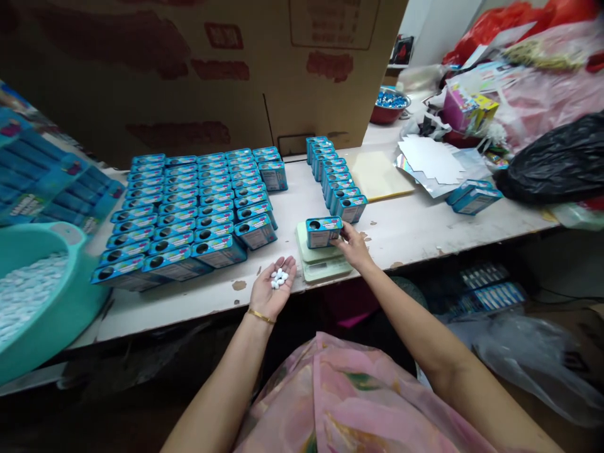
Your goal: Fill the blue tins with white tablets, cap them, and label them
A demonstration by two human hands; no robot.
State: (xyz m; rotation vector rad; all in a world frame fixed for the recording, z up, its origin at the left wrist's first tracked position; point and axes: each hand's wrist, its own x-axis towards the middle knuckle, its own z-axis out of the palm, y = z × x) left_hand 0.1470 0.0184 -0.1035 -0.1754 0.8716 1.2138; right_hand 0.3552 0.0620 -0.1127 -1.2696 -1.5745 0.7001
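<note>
My left hand (272,290) is turned palm up near the table's front edge, with several small white oval candies (279,279) in its cupped palm. A blue tin (323,231) with a dark round hole in its top stands on a pale green weighing scale (325,269). The fingers of my right hand (353,247) are closed on that tin's right end. Rows of similar blue tins (217,251) stand left of the scale, many showing the same dark hole. Another column of blue tins (337,182) runs behind the scale.
At the left edge is a turquoise basin (75,296) of white candies, with a stack of blue packaging (42,170) behind it. A tall cardboard box (189,75) stands at the back. To the right lie two blue tins (474,198), white card sheets (430,157) and a black bag (561,160).
</note>
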